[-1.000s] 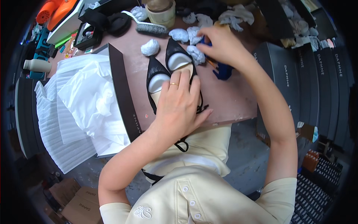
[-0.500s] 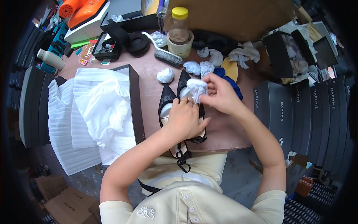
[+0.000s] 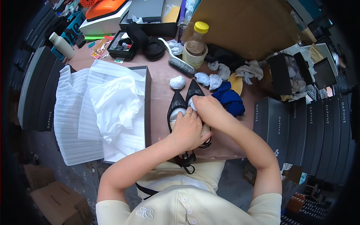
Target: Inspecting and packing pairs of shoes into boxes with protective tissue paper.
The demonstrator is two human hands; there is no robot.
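Two black pointed shoes with dark straps lie side by side on the table, toes away from me: the left shoe (image 3: 177, 100) and the right shoe (image 3: 194, 88). White stuffing shows in both. My left hand (image 3: 186, 129) lies over the shoes' middles, its fingers bent around the right shoe's inner side and its thumb over the insole. My right hand (image 3: 210, 108) is closed at the right shoe's opening, pressing crumpled white paper (image 3: 191, 103) inside; its fingertips are mostly hidden. Just past the left shoe's toe sits a white paper ball (image 3: 177, 82).
On the left an open shoe box (image 3: 147, 108) holds white tissue paper (image 3: 114, 107) and foam sheets. Farther back are a brush (image 3: 181, 65), a yellow-lidded jar (image 3: 196, 43) and a blue cloth (image 3: 229, 99). Dark boxes (image 3: 275, 123) stand at the right.
My right hand has moved down and left, bringing the crumpled paper into the right shoe. My left hand stays on the shoes. The view has shifted slightly.
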